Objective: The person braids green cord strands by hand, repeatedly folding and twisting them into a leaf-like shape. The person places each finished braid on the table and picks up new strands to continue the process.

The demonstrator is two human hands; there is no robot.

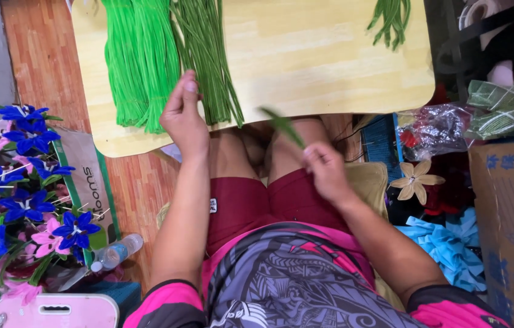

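Note:
A pale wooden board point(305, 54) lies in front of my knees. On it lie a bundle of bright green fuzzy stems point(135, 67) and a bundle of darker green stems point(208, 61). My left hand point(184, 115) rests at the board's near edge, fingertips touching the darker bundle's lower end. My right hand point(324, 170) hovers over my lap, pinching one dark green stem point(282, 126) that points up and left, blurred. A few more dark stems point(390, 18) sit at the board's far right.
Blue and pink artificial flowers point(20, 200) fill a bag at the left, with a plastic bottle point(116, 252) beside them. A cardboard box point(512, 218), a tan paper flower point(413, 180), turquoise material point(451, 249) and clear wrapping point(439, 127) crowd the right.

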